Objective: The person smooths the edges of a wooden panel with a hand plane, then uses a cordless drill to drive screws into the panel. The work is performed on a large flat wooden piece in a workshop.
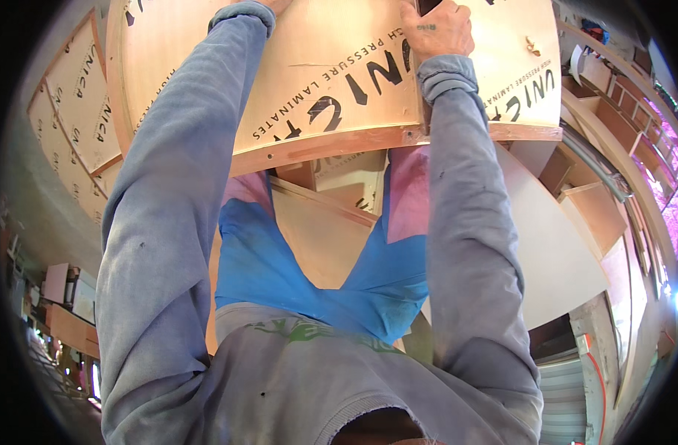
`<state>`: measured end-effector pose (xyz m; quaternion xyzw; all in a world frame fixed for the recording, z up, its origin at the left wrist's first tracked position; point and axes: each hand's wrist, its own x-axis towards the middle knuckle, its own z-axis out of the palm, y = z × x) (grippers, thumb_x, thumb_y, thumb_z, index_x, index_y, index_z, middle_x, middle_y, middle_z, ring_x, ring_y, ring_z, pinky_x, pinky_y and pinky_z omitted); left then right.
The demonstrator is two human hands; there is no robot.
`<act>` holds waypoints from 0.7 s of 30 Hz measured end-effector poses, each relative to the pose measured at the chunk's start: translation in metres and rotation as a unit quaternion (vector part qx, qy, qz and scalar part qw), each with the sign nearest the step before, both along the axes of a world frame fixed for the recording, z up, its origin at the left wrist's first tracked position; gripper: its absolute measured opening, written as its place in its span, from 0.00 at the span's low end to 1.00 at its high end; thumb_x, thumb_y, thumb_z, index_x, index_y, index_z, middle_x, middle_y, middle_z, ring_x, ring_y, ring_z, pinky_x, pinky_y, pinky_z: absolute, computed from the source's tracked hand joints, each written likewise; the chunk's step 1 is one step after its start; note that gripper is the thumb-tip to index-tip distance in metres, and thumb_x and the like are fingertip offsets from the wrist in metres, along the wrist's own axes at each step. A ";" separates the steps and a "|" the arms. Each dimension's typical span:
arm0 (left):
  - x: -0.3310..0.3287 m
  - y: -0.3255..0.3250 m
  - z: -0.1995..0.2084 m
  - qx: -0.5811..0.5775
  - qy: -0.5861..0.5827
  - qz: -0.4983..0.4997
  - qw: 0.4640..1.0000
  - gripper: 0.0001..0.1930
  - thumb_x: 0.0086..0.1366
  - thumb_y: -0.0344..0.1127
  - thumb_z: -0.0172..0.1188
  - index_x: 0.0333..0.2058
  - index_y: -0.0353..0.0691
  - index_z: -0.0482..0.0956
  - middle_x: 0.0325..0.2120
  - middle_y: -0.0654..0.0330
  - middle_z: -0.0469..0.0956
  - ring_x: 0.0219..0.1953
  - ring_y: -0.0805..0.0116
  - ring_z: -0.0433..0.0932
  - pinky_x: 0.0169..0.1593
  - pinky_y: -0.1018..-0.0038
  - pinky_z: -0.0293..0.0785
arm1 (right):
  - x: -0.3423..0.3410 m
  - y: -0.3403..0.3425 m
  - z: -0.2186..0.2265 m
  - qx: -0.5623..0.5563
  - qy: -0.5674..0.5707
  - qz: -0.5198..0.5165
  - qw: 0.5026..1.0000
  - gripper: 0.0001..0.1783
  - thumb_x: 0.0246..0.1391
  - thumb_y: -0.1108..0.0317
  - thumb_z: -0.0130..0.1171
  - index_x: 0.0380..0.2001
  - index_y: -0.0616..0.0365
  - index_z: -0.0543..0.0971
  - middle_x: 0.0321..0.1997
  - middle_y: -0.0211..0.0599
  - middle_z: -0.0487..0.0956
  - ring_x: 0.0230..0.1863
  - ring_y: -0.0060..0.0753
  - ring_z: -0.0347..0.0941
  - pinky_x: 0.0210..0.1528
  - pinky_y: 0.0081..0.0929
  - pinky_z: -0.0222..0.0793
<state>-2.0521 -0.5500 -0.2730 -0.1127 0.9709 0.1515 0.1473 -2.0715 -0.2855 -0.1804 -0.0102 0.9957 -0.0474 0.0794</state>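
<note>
Pale wood-toned sheet panel printed with black lettering (331, 63): laid out in front of the body, above the knees, and cut off by the upper border of the view.
Reddish-brown wooden edge strip (316, 148): seen along the panel's near side, with a small dark hole in it.
Narrow dark strip (425, 104): run up the panel from that edge, beneath the right wrist; whether it is a bar or a gap cannot be told.
Right hand (440, 31): curled over the panel, a dark part seen between thumb and fingers; whether it is gripped cannot be told.
Left hand (276, 4): mostly cropped at the top; its state cannot be told.
Progress: the edge strip already appears fitted; what is left cannot be judged.
Blue-and-pink trousers (250, 248): partly covered by the panel.
Pale flat boards (316, 241): seen between the legs.
Large white board (550, 252): placed to the right.
Similar printed panels (75, 96): seen at far left.
</note>
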 end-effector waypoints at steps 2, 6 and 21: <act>-0.005 0.004 0.008 0.004 -0.011 0.000 1.000 0.48 0.69 0.68 0.47 0.73 0.33 0.53 0.76 0.44 0.46 0.78 0.44 0.41 0.77 0.48 0.34 | -0.002 0.004 0.007 0.022 -0.018 -0.004 1.000 0.44 0.48 0.35 0.66 0.49 0.72 0.77 0.52 0.58 0.75 0.56 0.59 0.73 0.56 0.51 0.73; -0.004 0.005 0.017 0.016 -0.039 0.008 0.999 0.48 0.69 0.68 0.47 0.73 0.34 0.54 0.76 0.44 0.45 0.78 0.44 0.39 0.77 0.48 0.32 | -0.004 0.001 0.008 0.012 -0.030 -0.003 0.999 0.47 0.49 0.35 0.66 0.52 0.73 0.76 0.54 0.60 0.75 0.57 0.60 0.73 0.59 0.51 0.70; 0.000 0.001 0.008 0.024 -0.020 0.010 0.999 0.48 0.69 0.68 0.47 0.73 0.34 0.54 0.76 0.45 0.45 0.78 0.46 0.38 0.77 0.48 0.31 | 0.020 0.013 0.014 -0.028 -0.023 -0.044 0.998 0.37 0.45 0.47 0.67 0.44 0.74 0.76 0.49 0.62 0.74 0.54 0.59 0.71 0.59 0.50 0.69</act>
